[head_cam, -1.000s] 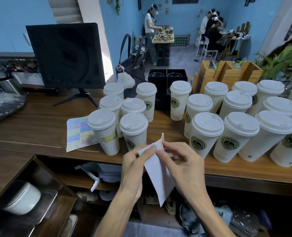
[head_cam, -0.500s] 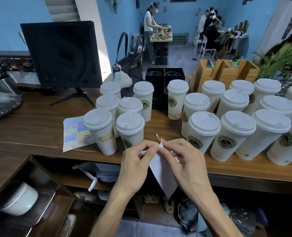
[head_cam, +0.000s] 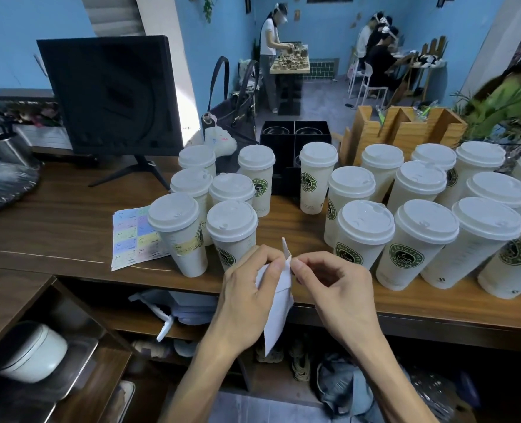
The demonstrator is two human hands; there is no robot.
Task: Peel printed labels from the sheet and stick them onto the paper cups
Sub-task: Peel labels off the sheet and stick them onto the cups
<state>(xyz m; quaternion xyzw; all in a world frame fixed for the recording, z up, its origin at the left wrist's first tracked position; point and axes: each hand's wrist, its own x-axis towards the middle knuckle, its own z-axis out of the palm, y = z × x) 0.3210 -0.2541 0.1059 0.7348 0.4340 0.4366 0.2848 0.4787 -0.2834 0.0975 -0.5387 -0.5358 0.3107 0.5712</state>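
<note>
Left hand (head_cam: 247, 288) grips the white label sheet (head_cam: 276, 312) off the counter's (head_cam: 54, 221) near edge, right hand (head_cam: 338, 288) pinches its top corner; lidded paper cups (head_cam: 364, 236) stand behind on the counter.

Both hands, left hand (head_cam: 247, 296) and right hand (head_cam: 334, 288), pinch the top edge of a white label sheet (head_cam: 276, 312) before lidded paper cups (head_cam: 364, 233) on a wooden counter (head_cam: 54, 224).
</note>
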